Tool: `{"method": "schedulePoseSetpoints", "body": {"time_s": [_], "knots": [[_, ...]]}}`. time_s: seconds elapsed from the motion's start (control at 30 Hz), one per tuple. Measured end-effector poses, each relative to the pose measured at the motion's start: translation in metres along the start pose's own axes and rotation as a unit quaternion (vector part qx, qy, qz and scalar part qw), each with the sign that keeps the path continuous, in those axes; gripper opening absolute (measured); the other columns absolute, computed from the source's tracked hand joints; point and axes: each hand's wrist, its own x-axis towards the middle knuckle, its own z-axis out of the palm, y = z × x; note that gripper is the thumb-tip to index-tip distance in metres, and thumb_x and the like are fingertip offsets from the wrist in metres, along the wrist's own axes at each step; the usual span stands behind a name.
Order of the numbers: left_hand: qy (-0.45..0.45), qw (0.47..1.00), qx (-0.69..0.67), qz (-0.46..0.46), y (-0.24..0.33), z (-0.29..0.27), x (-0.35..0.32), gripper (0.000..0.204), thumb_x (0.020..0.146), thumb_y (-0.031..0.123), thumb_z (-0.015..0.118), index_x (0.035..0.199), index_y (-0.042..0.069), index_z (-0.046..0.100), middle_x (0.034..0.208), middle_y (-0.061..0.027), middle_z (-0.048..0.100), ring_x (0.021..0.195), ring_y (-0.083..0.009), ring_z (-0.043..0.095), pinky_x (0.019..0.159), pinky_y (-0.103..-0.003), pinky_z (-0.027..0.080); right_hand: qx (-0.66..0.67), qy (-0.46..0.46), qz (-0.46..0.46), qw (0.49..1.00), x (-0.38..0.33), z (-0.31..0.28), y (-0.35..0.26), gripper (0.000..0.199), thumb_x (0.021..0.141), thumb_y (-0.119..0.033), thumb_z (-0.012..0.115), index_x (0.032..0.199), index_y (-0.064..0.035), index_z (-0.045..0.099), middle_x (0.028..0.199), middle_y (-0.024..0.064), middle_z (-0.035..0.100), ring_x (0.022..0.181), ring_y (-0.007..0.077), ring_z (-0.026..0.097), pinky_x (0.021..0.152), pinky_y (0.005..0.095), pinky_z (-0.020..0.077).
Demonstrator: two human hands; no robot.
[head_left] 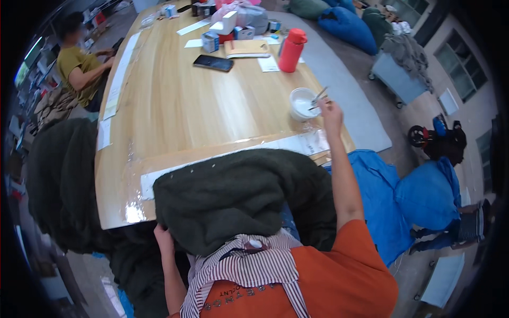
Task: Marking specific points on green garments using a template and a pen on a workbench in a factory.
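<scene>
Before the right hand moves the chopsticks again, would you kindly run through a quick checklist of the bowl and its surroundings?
1. Right hand grips chopsticks: ok.
2. Chopstick tips over the white bowl: ok.
3. Bowl upright on the table: ok.
4. Bowl well away from the table edge: not ok, it sits near the right edge.
5. Red bottle apart from bowl: ok.
6. Left hand free: not ok, it holds the dark garment.

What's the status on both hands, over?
Right hand holds chopsticks at white bowl. Left hand grips dark green garment at table edge. Nothing blocking.
</scene>
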Motion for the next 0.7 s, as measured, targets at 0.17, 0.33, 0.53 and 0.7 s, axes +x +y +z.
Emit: {"method": "schedulePoseSetpoints", "body": {"time_s": [0.17, 0.33, 0.53, 0.7], "knots": [[-0.102, 0.99, 0.039, -0.086, 0.094, -0.036, -0.038, 0.039, 0.091, 0.014, 0.066, 0.122, -0.008, 0.061, 0.113, -0.0116, 0.07, 0.1, -0.0185, 0.066, 0.088, -0.032, 0.051, 0.187, 0.057, 0.135, 0.971, -0.069, -0.031, -0.013, 0.036, 0.095, -0.011, 0.062, 0.129, -0.0021, 0.057, 0.075, -0.0003, 0.057, 0.063, 0.006, 0.048, 0.058, 0.0207, 0.0406], [-0.243, 0.898, -0.359, 0.072, 0.208, 0.051, 0.01, 0.065, 0.096, 0.016, 0.06, 0.151, 0.0, 0.028, 0.146, -0.0138, 0.046, 0.135, -0.027, 0.046, 0.114, -0.039, 0.036, 0.364, -0.056, 0.128, 0.921, -0.136, -0.012, -0.121, 0.027, 0.097, -0.01, 0.058, 0.124, -0.0048, 0.058, 0.08, -0.0023, 0.057, 0.064, 0.001, 0.043, 0.057, 0.0169, 0.0356], [-0.462, 0.709, -0.53, 0.055, 0.32, 0.133, 0.166, 0.036, 0.1, 0.015, 0.054, 0.132, -0.002, 0.05, 0.122, -0.0194, 0.065, 0.111, -0.0289, 0.064, 0.1, -0.039, 0.05, 0.274, -0.209, -0.176, 0.922, -0.209, -0.015, -0.239, 0.044, 0.078, -0.006, 0.077, 0.118, -0.0024, 0.059, 0.107, 0.0122, 0.062, 0.078, 0.0176, 0.06, 0.07, 0.0281, 0.0514], [-0.376, 0.777, -0.504, -0.012, 0.288, 0.143, 0.263, 0.03, 0.101, 0.018, 0.054, 0.122, -0.002, 0.059, 0.111, -0.0186, 0.069, 0.101, -0.0323, 0.068, 0.096, -0.045, 0.053, -0.018, -0.285, -0.223, 0.932, -0.242, 0.031, -0.212, 0.07, 0.071, -0.016, 0.078, 0.135, -0.0087, 0.05, 0.142, 0.0202, 0.042, 0.115, 0.0385, 0.053, 0.094, 0.0493, 0.0447]]}}
